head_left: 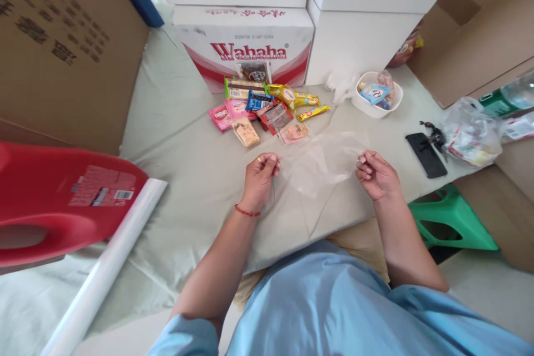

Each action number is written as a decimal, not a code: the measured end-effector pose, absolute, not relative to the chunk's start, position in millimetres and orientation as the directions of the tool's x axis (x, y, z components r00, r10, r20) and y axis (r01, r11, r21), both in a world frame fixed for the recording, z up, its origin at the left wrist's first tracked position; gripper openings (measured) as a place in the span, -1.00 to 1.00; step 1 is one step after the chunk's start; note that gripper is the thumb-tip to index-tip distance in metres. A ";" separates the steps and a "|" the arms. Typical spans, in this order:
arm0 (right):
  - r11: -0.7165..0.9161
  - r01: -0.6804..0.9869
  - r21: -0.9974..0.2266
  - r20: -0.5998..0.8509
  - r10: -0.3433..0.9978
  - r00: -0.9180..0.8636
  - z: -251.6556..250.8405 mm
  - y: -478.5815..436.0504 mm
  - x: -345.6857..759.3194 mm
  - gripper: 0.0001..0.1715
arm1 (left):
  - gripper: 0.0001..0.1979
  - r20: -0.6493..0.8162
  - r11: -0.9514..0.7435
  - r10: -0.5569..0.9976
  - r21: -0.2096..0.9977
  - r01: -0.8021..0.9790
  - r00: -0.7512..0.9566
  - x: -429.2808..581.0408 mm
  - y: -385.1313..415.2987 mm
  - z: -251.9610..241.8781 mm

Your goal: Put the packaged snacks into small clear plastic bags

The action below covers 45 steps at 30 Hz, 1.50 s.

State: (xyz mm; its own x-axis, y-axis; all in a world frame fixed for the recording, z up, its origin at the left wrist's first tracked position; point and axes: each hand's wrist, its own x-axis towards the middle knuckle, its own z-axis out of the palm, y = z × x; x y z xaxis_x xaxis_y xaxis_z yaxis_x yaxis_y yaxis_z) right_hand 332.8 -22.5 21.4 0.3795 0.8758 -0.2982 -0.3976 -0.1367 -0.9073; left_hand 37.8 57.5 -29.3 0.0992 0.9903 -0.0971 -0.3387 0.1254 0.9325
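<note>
A clear plastic bag [321, 162] is stretched flat over the pale cloth-covered table [175, 139]. My left hand [259, 178] pinches its left edge with curled fingers, and my right hand [375, 173] pinches its right edge. Just beyond the bag lies a pile of snack packets [267, 111] in pink, blue, yellow and red wrappers. A red string bracelet circles my left wrist.
A white bowl [376, 105] with wrapped snacks stands at the back right, a black phone [426, 154] and a filled plastic bag [471, 132] beyond it. A Wahaha carton [244, 44] and cardboard boxes ring the table. A red stool [54, 200], a film roll [106, 267], a green stool [450, 222].
</note>
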 end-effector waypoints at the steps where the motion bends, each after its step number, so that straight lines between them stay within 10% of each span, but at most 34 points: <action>1: -0.137 -0.389 -0.911 -0.293 0.879 0.377 22.5 -24.5 335.9 -0.56 | -0.56 -0.090 0.107 0.994 0.937 -0.332 0.068 36.1 59.1 -27.4; 10: -0.227 -0.224 -0.948 -0.278 0.932 0.233 21.6 -23.8 354.7 -0.61 | -0.56 -0.116 0.088 0.992 0.916 -0.391 -0.049 30.8 61.6 1.5; 19: 0.412 0.267 -0.871 0.471 0.854 0.220 55.9 -35.1 340.7 -0.74 | -0.64 0.077 -0.114 0.969 0.982 -0.150 -0.236 15.5 -0.7 55.9; 27: 0.330 0.304 -0.893 0.426 0.839 0.339 89.6 -18.2 330.6 -0.73 | -0.64 -0.468 0.463 0.881 0.821 -0.335 0.071 11.9 -71.9 63.3; 38: 0.497 0.605 -0.622 0.326 0.867 -0.377 73.5 106.0 274.3 -0.78 | -0.69 -0.399 0.351 0.899 0.903 -0.246 -0.180 -16.1 -68.1 24.9; 45: 0.553 0.711 -0.435 0.313 0.833 -0.456 -3.5 131.7 239.9 -0.61 | -0.50 -0.399 0.443 0.870 0.890 0.107 -0.290 -45.7 -85.6 1.6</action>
